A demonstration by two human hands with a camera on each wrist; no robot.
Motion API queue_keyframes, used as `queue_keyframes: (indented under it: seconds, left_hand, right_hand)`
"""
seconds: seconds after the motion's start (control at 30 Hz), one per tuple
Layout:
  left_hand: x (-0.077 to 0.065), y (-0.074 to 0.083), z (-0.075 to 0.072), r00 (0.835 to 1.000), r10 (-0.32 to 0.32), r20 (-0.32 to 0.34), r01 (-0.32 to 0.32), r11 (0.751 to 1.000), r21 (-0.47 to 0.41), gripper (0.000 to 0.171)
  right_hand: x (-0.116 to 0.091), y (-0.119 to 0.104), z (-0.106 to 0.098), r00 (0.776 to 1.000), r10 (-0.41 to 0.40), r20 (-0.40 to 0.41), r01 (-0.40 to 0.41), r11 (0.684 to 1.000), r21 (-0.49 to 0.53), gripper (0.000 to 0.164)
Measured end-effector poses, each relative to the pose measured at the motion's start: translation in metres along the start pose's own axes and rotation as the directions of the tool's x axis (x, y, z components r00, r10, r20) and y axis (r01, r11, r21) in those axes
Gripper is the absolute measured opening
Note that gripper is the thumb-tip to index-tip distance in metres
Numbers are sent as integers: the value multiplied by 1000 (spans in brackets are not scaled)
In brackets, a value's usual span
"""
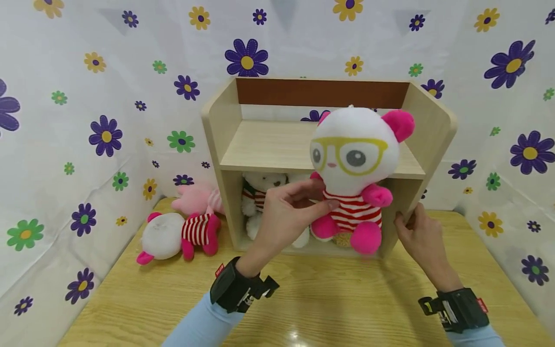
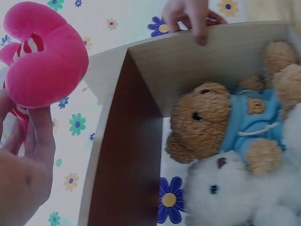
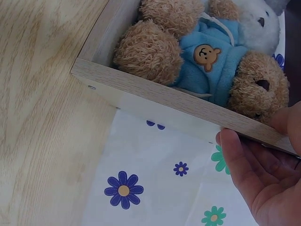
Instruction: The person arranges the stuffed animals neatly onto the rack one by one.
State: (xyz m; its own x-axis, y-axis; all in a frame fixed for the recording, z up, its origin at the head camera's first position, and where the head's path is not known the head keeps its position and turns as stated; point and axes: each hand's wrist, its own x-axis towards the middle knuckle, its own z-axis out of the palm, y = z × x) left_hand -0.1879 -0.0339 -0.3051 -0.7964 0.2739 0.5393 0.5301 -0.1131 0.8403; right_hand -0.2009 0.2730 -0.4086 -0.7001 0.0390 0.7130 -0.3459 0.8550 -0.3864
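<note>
A plush panda with a white head, yellow glasses, pink limbs and a red-striped body is held up by my left hand, thumb across its front. It stands before the right half of a pale wooden shelf unit. In the left wrist view, only its pink limbs and some stripes show. My right hand grips the front edge of the unit's right side panel, thumb on one side and fingers on the other. Behind that panel sits a brown teddy bear in a blue hoodie, mostly hidden from the head view.
White plush toys, one in a striped top, sit in the lower compartment. Left of the unit, a second pink-and-white plush lies on the wooden table, in front of a pink plush. Flower-patterned cloth hangs behind.
</note>
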Motion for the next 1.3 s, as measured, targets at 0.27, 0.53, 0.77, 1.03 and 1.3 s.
queue_keyframes:
  seconds: [0.27, 0.53, 0.77, 1.03, 1.3]
  left_hand:
    - [42, 12, 8, 994, 74, -79, -70, 996, 50, 26]
    - [89, 12, 14, 976, 166, -142, -134, 968, 214, 23]
    - [128, 10, 23, 970, 133, -203, -58, 938, 341, 24]
    - [157, 5, 41, 969, 99, -226, 22, 878, 478, 28]
    - [159, 2, 50, 988, -52, -147, 118, 867, 485, 39]
  right_hand:
    - [0, 2, -2, 1000, -9, 1, 9, 1000, -6, 16]
    - [-1, 2, -3, 1000, -9, 12, 10, 1000, -3, 16]
    - [0, 3, -3, 1000, -11, 14, 11, 1000, -8, 16]
    - [1, 4, -3, 1000, 2, 24, -2, 1000, 5, 15]
    - [0, 6, -2, 999, 17, 48, -18, 1000, 7, 17]
